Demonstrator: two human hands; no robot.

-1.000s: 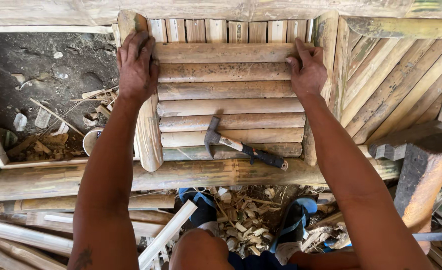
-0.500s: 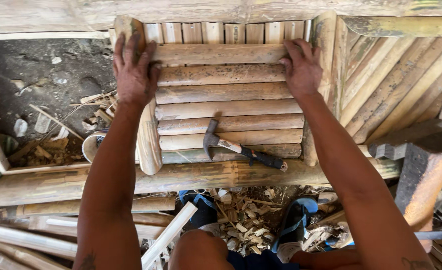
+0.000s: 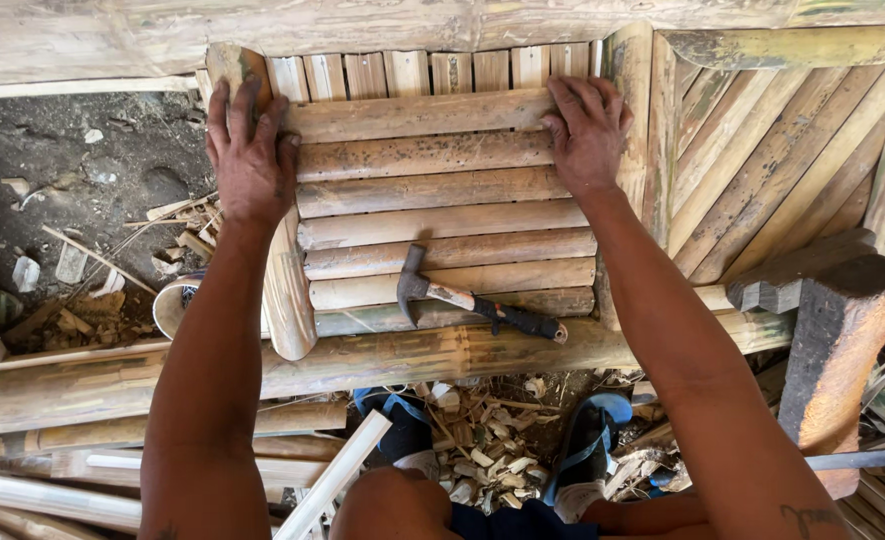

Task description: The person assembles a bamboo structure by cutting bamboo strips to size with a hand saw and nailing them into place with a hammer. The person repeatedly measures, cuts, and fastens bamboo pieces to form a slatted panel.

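Here both hands press flat, fingers spread: left hand [image 3: 252, 160] on the upright side strip [image 3: 287, 290], right hand [image 3: 587, 135] on the top bamboo slat [image 3: 417, 115]; uneven pressure could skew that slat, and jolting might shake the hammer [image 3: 477, 300] loose.

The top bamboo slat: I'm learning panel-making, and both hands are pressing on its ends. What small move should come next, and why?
Probably keep the left hand pressing the top bamboo slat and free the right hand to pick up the hammer. The slat sits snug above the others, both hands lie flat on its ends, and the hammer lies idle on the lower slats, closer to the right hand.
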